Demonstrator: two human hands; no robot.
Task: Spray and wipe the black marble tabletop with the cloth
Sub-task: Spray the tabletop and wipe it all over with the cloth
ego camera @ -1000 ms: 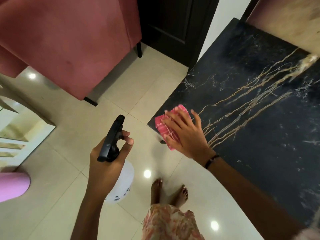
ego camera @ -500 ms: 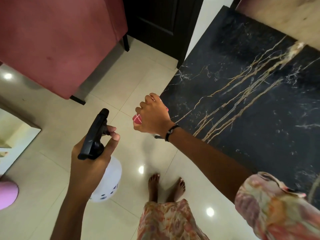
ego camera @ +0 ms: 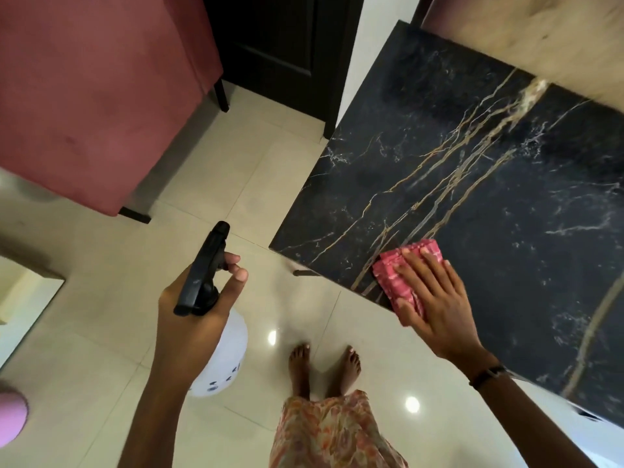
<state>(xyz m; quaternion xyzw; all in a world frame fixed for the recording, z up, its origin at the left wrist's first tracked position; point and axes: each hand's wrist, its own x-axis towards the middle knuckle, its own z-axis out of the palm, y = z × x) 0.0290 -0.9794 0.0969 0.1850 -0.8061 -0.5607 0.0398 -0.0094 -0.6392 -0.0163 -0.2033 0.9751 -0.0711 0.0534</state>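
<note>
The black marble tabletop (ego camera: pixel 489 184), veined in gold and white, fills the right side of the head view. My right hand (ego camera: pixel 435 298) lies flat with fingers spread on a folded pink-red cloth (ego camera: pixel 401 268), pressing it onto the tabletop at its near edge, right of the near-left corner. My left hand (ego camera: pixel 199 309) holds a spray bottle (ego camera: pixel 216 332) over the floor, left of the table. The bottle has a black trigger head and a round white body, and my hand hides much of the body.
A red upholstered chair (ego camera: pixel 94 96) with black legs stands at the upper left. A dark door (ego camera: pixel 277 45) is behind it. My bare feet (ego camera: pixel 324 366) stand on glossy cream floor tiles near the table's edge. A pink object (ego camera: pixel 10 417) sits at the lower left.
My right hand lifted the cloth off the table's near-left corner, bunched it in a fist, then laid it flat again farther right along the near edge. The left hand kept holding the bottle.
</note>
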